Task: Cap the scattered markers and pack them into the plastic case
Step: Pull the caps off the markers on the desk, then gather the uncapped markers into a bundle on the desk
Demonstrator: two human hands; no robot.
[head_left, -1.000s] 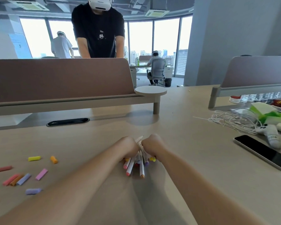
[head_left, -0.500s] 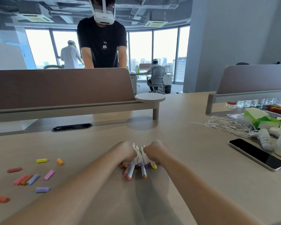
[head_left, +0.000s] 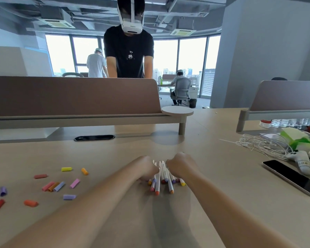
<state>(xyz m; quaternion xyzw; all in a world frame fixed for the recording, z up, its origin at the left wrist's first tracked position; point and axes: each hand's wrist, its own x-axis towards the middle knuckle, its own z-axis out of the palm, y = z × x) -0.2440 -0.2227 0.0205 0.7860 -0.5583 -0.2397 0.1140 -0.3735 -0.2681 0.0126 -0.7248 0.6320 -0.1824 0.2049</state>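
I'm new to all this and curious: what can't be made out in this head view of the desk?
- Fingers of the left hand and right hand: hidden behind the hands' backs.
- Count of the markers: they overlap, hands cover some.
- Plastic case: nowhere in the head view.
- Phone: near corner cut by the right edge.

Your left hand and right hand hide their own fingers and much of the marker bundle; at the right edge, the phone runs out of frame.
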